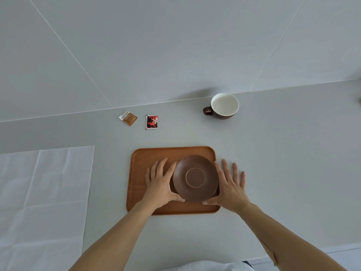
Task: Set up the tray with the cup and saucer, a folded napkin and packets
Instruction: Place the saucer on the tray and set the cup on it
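Observation:
A brown saucer (195, 178) lies on the right half of the wooden tray (142, 159). My left hand (161, 179) and my right hand (228, 182) flank it, fingers spread, thumbs and forefingers touching its rim. A brown cup (223, 106) with a white inside stands upright on the counter behind the tray, to the right, handle pointing left. Two packets lie on the counter behind the tray to the left: a tan one (128, 118) and a red-and-black one (151, 122). A white napkin (43, 202) lies spread open flat at the left.
The grey counter (283, 153) meets a pale tiled wall (175, 45) just behind the cup and packets. Its front edge runs along the bottom right of the view.

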`<action>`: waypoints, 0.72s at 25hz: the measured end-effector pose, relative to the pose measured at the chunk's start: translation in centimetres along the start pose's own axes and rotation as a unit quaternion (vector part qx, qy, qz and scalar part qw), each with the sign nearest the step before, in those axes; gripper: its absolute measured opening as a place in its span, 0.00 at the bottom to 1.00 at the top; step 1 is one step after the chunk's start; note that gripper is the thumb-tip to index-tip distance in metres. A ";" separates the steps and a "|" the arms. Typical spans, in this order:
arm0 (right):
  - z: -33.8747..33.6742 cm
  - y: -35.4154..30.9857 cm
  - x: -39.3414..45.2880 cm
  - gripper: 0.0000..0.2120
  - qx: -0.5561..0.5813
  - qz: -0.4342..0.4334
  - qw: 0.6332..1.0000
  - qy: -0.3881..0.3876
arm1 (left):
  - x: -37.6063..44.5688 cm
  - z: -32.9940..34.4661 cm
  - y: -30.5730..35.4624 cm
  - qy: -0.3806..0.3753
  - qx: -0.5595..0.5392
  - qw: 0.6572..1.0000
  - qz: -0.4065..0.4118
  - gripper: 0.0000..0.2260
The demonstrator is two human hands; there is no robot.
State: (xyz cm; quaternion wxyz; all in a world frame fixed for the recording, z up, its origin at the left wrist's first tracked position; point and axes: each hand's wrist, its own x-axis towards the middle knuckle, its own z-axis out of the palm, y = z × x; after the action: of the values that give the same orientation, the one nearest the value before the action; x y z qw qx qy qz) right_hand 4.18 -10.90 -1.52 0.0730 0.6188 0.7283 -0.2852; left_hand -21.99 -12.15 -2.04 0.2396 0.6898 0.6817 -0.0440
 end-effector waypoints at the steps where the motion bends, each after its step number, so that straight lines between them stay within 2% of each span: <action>1: 0.0 0.0 0.0 0.67 0.001 0.000 1.000 0.001 | -0.1 -0.1 0.1 -0.003 0.002 1.000 -0.002 0.56; 6: -0.4 0.7 0.0 0.65 0.002 -0.017 1.000 -0.003 | -0.1 -1.0 -0.2 -0.032 -0.003 0.999 0.006 0.56; 9: -1.2 2.2 0.1 0.51 -0.006 -0.055 0.998 0.041 | 0.4 -3.0 -1.5 -0.103 -0.008 0.994 0.026 0.56; 10: -1.5 2.8 0.3 0.45 -0.012 -0.059 0.996 0.065 | 0.8 -4.0 -2.0 -0.115 -0.021 0.993 0.030 0.53; 12: -2.3 4.2 1.1 0.37 -0.028 -0.037 0.994 0.104 | 1.9 -6.3 -2.7 -0.106 -0.071 0.991 0.040 0.40; 15: -3.4 6.1 2.9 0.36 -0.053 0.022 0.993 0.106 | 4.9 -9.0 -1.7 -0.055 -0.115 0.990 0.060 0.19; 18: -4.3 7.1 4.7 0.38 -0.052 0.045 0.993 0.095 | 9.0 -10.5 1.2 -0.038 -0.121 0.989 0.074 0.10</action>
State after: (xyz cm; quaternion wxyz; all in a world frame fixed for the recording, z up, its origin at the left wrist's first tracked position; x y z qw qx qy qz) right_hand 10.87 -4.19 -2.47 0.0484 0.6705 0.7171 -0.1839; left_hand -23.07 0.32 4.05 0.3496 0.7020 0.6197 0.0306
